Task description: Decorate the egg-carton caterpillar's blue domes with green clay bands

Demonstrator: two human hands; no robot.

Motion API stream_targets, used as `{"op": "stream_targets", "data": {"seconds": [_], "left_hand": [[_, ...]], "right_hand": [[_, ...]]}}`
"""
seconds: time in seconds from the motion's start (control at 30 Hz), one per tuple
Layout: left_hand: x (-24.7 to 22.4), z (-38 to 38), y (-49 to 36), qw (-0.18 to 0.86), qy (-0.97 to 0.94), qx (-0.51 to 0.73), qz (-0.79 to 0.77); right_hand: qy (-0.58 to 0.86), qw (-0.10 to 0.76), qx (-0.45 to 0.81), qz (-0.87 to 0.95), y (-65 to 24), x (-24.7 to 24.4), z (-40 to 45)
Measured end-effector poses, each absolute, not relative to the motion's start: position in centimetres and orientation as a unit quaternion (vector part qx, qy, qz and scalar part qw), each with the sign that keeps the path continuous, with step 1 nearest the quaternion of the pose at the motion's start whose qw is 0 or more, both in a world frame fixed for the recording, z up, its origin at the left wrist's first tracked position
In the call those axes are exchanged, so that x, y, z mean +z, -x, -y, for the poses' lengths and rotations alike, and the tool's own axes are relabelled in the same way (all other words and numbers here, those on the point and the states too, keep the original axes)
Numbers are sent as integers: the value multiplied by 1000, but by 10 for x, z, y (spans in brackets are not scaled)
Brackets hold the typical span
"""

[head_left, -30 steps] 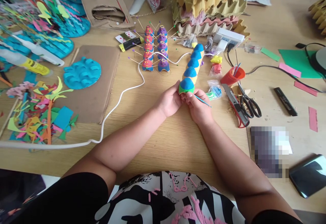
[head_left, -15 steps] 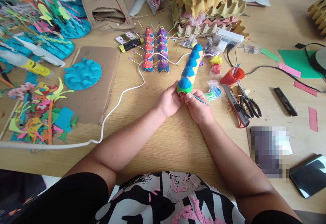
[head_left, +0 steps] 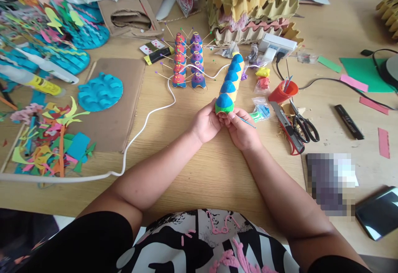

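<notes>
A strip of egg-carton cups (head_left: 228,86), coated in blue and yellow with a green near end, is held up over the table and slants away from me. My left hand (head_left: 207,122) grips its near end from the left. At the same end, the fingers of my right hand (head_left: 242,130) are closed on the strip, and a thin blue modelling tool (head_left: 248,122) sticks out rightward from under the thumb. Beyond stand two finished-looking caterpillars of egg-carton cups, a red one (head_left: 179,59) and a purple one (head_left: 197,59), with pins stuck into them.
A white cable (head_left: 149,113) crosses the table. On the right are an orange cup (head_left: 281,93), a utility knife (head_left: 289,128), scissors (head_left: 306,126) and a phone (head_left: 377,213). Paper scraps (head_left: 52,144) and cardboard (head_left: 118,119) lie left. Egg trays (head_left: 251,3) are stacked behind.
The strip and both hands stay nearly still, with the strip's far end shifted slightly left. The whole view has moved a little.
</notes>
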State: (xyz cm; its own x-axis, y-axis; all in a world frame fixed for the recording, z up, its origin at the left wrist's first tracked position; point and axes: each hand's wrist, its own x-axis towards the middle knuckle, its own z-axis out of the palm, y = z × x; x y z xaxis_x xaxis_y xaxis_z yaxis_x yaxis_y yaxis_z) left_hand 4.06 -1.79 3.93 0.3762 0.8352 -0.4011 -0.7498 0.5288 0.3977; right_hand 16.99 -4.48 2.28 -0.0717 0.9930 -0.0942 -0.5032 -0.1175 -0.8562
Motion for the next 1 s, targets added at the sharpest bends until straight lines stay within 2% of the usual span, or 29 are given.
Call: {"op": "stream_targets", "data": {"seconds": [0.47,1.0], "left_hand": [[38,19,-42,830,-82,475,-279],[29,18,-48,821,-134,478,-281]], "right_hand": [[345,567,673,327,-173,22,42],[379,594,638,311,-167,21,42]]}}
